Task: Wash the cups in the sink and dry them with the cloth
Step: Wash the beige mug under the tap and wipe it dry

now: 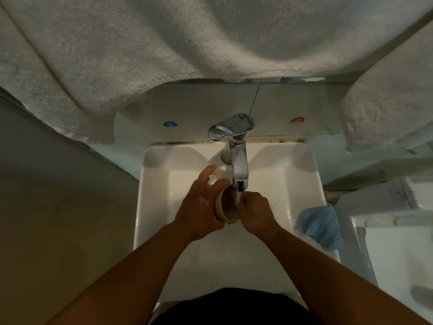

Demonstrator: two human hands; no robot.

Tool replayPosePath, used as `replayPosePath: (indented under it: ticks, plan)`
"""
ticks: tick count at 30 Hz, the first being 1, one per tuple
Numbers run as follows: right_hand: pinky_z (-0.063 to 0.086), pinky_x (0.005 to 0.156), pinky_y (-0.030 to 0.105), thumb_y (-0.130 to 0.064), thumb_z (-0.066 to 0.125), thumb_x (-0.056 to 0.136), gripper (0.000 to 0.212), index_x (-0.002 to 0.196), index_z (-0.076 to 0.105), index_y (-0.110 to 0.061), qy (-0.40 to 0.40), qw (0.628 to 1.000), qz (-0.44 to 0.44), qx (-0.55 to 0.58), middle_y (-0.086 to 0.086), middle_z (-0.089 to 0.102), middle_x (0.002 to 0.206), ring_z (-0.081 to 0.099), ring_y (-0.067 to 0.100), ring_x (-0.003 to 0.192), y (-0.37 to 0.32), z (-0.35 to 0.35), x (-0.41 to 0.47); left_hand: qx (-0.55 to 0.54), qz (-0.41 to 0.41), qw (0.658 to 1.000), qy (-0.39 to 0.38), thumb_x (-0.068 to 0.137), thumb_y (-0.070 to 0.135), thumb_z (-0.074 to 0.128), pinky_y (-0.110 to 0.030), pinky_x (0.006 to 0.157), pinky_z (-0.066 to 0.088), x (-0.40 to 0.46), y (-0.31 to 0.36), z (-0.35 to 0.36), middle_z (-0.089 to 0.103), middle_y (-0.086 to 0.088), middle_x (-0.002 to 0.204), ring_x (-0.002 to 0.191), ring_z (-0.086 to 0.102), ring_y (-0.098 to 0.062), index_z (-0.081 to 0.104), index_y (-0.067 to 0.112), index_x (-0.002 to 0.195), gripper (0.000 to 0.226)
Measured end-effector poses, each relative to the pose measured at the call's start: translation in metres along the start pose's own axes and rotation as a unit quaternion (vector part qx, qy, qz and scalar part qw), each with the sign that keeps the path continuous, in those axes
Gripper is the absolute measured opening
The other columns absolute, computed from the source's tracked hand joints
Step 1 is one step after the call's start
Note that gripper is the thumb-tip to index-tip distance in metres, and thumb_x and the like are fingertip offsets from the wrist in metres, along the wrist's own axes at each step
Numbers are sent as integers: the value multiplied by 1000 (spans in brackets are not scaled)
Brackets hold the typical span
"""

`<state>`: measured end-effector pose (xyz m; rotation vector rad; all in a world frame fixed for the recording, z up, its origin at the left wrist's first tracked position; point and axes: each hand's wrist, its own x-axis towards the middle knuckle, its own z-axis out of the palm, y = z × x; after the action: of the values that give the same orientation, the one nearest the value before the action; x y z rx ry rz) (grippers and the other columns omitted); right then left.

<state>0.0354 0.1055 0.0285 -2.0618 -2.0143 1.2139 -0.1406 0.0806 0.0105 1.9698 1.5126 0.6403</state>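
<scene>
Washing underway — my left hand wraps the tan ceramic cup under the chrome tap, over the white sink; my right hand, fingers curled, rubs its rim. Drying remains (blue cloth waits right of the tap).

A chrome faucet stands at the middle of the basin's back edge, water running from its spout. On the ledge behind it, a blue sticker sits left and a red sticker right. Grey-white towels hang above, covering the ledge's left corner.
</scene>
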Motion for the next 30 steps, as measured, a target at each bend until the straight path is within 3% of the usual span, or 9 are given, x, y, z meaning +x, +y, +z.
replayPosePath:
  ticks: [3, 6, 8, 10, 13, 17, 19, 21, 30]
  plan:
    - [49, 58, 34, -20, 60, 96, 20, 93, 67, -1, -49, 972, 67, 219, 20, 69, 79, 58, 20, 58, -5, 1, -5, -15, 7, 1000, -22, 52, 39, 93, -42, 108, 48, 1, -5, 2, 13, -6, 167, 148, 31, -27, 31, 26, 152, 118]
    - [47, 50, 26, -13, 57, 97, 19, 100, 67, 2, -148, 890, 168, 398, 18, 64, 72, 53, 16, 50, -9, -3, -9, -31, -19, 999, 4, 59, 53, 89, -28, 115, 38, -4, -1, 10, 35, -7, 158, 144, 36, -19, 37, 14, 151, 113]
    - [48, 52, 25, -22, 57, 98, 23, 96, 70, -3, -167, 905, 163, 355, 12, 69, 73, 58, 17, 53, -4, -8, -6, -56, -40, 998, 8, 58, 41, 94, -10, 105, 37, -4, 8, 8, 54, -3, 139, 121, 49, -8, 48, 11, 143, 101]
    - [54, 63, 30, -30, 52, 100, 33, 95, 71, -4, -127, 980, 84, 125, 11, 74, 78, 70, 24, 68, 0, -19, -3, -72, -52, 996, 0, 58, 25, 98, -4, 89, 41, -1, 12, 4, 61, 3, 122, 103, 51, -2, 57, 9, 133, 87]
    - [53, 82, 37, -35, 42, 105, 31, 115, 61, -13, -31, 988, -46, -146, 8, 72, 100, 69, 28, 92, 6, -24, -5, -109, -86, 990, -40, 60, 26, 96, -1, 84, 40, 2, 9, 3, 61, 8, 122, 102, 54, -4, 54, 18, 135, 87]
    - [53, 90, 33, -70, 70, 76, 79, 140, 42, -34, -14, 974, -7, 225, -7, 56, 133, 59, 10, 111, 28, -19, -19, -157, -125, 976, -81, 57, 20, 97, -8, 92, 43, -2, 4, 8, 54, 15, 129, 114, 54, -5, 47, 27, 139, 96]
    - [51, 96, 27, -48, 92, 63, 97, 144, 39, -33, -74, 949, -75, 298, -12, 53, 137, 55, 1, 118, 30, -14, -25, -188, -154, 965, -93, 59, 21, 96, -19, 93, 52, -4, 5, 12, 60, 19, 126, 115, 59, -4, 48, 34, 139, 94]
    - [51, 87, 19, -19, 96, 62, 81, 127, 51, -30, -68, 945, -117, 299, -14, 66, 118, 63, -4, 106, 25, -1, -25, -207, -170, 958, -99, 61, 27, 95, -24, 95, 54, -8, 3, 15, 62, 21, 125, 117, 59, -1, 48, 39, 140, 93]
    - [46, 72, 4, -51, 88, 69, 63, 117, 48, -41, 38, 978, -80, 186, -24, 66, 103, 62, -9, 93, 21, 9, -27, -211, -239, 940, -121, 70, 28, 93, -29, 103, 49, -27, -18, 30, 50, 11, 145, 134, 46, -6, 42, 32, 149, 94]
